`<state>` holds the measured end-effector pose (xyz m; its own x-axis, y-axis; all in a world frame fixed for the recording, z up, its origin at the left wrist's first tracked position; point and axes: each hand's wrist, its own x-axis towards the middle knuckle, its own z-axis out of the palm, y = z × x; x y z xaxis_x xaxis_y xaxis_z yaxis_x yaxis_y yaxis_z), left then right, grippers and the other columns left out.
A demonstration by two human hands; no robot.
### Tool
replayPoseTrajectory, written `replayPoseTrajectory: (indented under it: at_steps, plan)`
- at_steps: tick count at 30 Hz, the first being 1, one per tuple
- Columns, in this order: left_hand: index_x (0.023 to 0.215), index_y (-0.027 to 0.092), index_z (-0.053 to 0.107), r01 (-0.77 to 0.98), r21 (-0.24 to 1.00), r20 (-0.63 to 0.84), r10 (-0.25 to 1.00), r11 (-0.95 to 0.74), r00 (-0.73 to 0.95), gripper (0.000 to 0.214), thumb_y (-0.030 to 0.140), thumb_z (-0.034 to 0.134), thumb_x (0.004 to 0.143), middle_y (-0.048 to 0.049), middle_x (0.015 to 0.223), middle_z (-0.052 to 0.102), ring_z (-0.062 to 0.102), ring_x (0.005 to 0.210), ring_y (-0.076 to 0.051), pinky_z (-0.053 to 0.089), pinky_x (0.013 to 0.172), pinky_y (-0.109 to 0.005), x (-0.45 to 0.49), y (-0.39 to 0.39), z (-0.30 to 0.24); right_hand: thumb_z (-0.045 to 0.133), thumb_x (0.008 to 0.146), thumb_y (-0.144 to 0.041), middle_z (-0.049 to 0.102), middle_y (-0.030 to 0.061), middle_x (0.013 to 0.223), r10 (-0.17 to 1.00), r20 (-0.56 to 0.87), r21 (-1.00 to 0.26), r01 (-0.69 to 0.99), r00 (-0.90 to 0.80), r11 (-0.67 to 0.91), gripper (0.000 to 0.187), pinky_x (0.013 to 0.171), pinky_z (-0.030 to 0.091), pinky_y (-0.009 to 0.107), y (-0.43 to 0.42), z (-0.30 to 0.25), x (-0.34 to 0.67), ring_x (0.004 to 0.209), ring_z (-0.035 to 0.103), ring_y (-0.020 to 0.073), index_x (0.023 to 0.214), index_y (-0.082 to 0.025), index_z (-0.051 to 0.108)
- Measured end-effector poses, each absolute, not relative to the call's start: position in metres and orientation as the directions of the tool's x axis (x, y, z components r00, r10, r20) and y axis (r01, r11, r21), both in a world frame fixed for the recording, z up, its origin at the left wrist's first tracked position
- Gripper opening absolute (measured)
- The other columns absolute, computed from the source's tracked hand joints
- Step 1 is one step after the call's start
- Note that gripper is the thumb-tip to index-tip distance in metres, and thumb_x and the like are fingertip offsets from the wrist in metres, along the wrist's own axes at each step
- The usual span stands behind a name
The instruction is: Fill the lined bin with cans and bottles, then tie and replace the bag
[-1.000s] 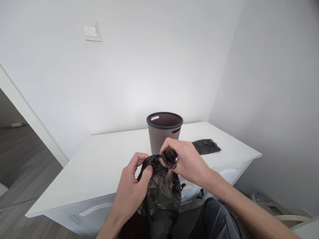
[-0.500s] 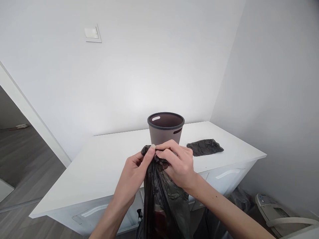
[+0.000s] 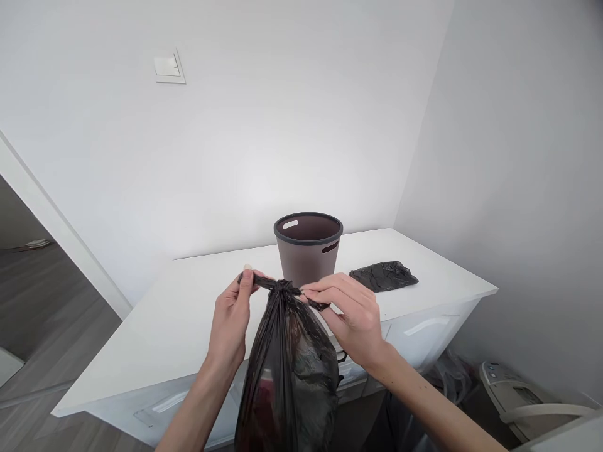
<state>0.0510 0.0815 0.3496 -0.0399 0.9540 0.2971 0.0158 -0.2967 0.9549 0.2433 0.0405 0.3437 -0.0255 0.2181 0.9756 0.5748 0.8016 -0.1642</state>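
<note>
A full black rubbish bag (image 3: 287, 370) hangs in front of me, its neck drawn into a knot at the top. My left hand (image 3: 232, 323) pinches the left tail of the knot. The right tail is pinched in my right hand (image 3: 354, 320). The two tails stretch sideways between the hands. Behind the bag an empty grey-brown bin (image 3: 308, 248) with a dark rim stands on the white cabinet top (image 3: 188, 320). A folded black bag (image 3: 384, 275) lies flat to the bin's right.
White walls meet in a corner behind the cabinet. A light switch (image 3: 168, 66) is high on the back wall. A white appliance (image 3: 522, 398) sits on the floor at lower right. Wood floor and an opening show at left.
My hands have moved apart from the top of the bag, each pulling a tail sideways. The bunched neck has tightened into a small knot.
</note>
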Motion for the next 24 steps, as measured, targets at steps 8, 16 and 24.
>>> replayPoseTrajectory:
  at_steps: [8, 16, 24]
  plan:
    - [0.092, 0.019, 0.062, -0.218, 0.959, 0.154, 0.979, -0.181, -0.133, 0.042, 0.060, 0.068, 0.090, -0.0015, 0.095, 0.065, 0.043, 0.060, -0.008, 0.041, 0.058, -0.024, 0.014, 0.099, 0.319, 0.069, 0.094, -0.019, 0.077, 0.0022, 0.080, 0.585, 0.805, -0.558, 0.465, 0.100, 0.687, 0.013, 0.060, 0.058, 0.032, 0.005, 0.298, 0.272, 0.072, 0.073, 0.0206, 0.083, -0.025, 0.068]
    - [0.080, 0.021, 0.063, -0.013, 0.924, 0.381, 0.921, -0.381, 0.087, 0.040, 0.056, 0.059, 0.097, -0.0016, 0.078, 0.066, 0.061, 0.071, -0.016, 0.056, 0.072, -0.030, 0.055, 0.047, 0.371, 0.070, 0.096, -0.037, 0.073, 0.0014, 0.092, 0.891, 0.435, -0.746, 0.501, -0.133, 0.439, 0.020, 0.055, 0.051, 0.025, 0.001, 0.309, 0.266, 0.069, 0.066, 0.0154, 0.112, -0.026, 0.067]
    - [0.090, 0.023, 0.078, 0.190, 0.889, 0.324, 0.866, -0.416, 0.381, 0.042, 0.050, 0.049, 0.104, -0.0065, 0.087, 0.076, 0.068, 0.079, -0.020, 0.056, 0.073, -0.032, 0.058, 0.012, 0.383, 0.064, 0.098, -0.023, 0.070, -0.0005, 0.080, 0.756, 0.509, -0.501, 0.572, -0.412, 0.649, 0.011, 0.052, 0.042, 0.025, 0.002, 0.339, 0.232, 0.064, 0.063, 0.0161, 0.088, -0.024, 0.061]
